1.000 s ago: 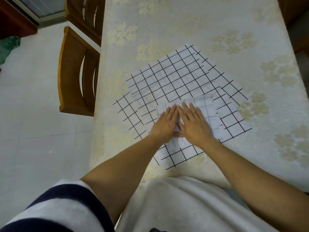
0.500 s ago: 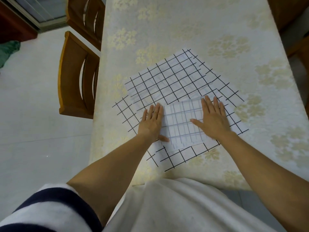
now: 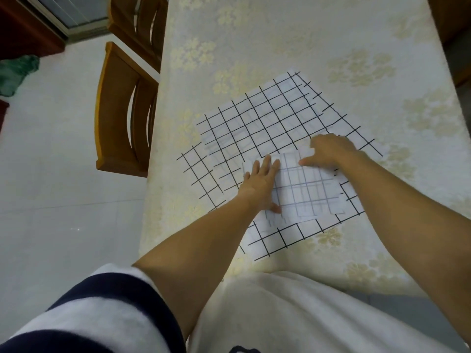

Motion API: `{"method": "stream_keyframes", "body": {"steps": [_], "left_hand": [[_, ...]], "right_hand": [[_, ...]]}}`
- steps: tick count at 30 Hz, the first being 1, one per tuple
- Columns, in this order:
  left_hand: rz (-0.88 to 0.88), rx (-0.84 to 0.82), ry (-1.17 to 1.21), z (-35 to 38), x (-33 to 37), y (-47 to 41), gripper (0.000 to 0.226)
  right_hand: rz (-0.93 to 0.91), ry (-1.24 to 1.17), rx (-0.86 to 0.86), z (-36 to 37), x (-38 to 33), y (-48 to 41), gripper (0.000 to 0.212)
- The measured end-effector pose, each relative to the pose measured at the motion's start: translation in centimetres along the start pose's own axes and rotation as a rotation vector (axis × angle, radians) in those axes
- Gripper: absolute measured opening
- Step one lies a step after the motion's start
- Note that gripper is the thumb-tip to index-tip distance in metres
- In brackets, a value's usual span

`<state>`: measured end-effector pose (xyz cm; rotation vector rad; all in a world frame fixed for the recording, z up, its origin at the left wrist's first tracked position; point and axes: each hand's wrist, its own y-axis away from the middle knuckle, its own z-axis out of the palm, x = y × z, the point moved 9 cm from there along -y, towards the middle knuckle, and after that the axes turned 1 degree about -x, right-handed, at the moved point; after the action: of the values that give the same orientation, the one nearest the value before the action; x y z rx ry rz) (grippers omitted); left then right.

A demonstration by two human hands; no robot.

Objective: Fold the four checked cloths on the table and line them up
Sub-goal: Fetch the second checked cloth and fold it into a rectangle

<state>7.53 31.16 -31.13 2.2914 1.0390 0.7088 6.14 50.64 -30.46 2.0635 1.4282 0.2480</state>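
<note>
Head view: folded white cloth with faint grey checks [image 3: 308, 192] lying near the front edge of the cream floral-covered table [image 3: 280, 34], atop spread white cloths with black grid lines [image 3: 260, 118]. Left hand [image 3: 260, 182] flat on its left edge, fingers straight and pressed together. Right hand [image 3: 331, 151] hunched over its far right corner, thumb on the fabric, fingers curled under; pinching or merely pressing, cannot tell. Wooden chairs [image 3: 112, 110] left of the table.

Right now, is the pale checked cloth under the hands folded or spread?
Folded: the pale checked cloth forms a small layered rectangle atop spread black-gridded cloths, left hand pressing it.
</note>
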Motion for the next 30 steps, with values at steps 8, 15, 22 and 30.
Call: {"method": "stream_keyframes", "body": {"steps": [8, 15, 22, 30], "left_hand": [[-0.104, -0.044, 0.022, 1.0, 0.2, -1.0, 0.159], [-0.161, -0.076, 0.012, 1.5, 0.3, -1.2, 0.165], [-0.195, -0.056, 0.026, 1.5, 0.4, -1.1, 0.168], [-0.16, -0.003, 0.049, 0.7, 0.9, -0.7, 0.164]], "right_hand": [[0.133, -0.864, 0.148, 0.9, 3.7, 4.8, 0.049], [0.135, -0.893, 0.243, 4.8, 3.0, 9.3, 0.031], [-0.048, -0.732, 0.325, 2.3, -0.4, 11.0, 0.032], [-0.129, -0.642, 0.349, 1.3, -3.0, 11.7, 0.028]]}}
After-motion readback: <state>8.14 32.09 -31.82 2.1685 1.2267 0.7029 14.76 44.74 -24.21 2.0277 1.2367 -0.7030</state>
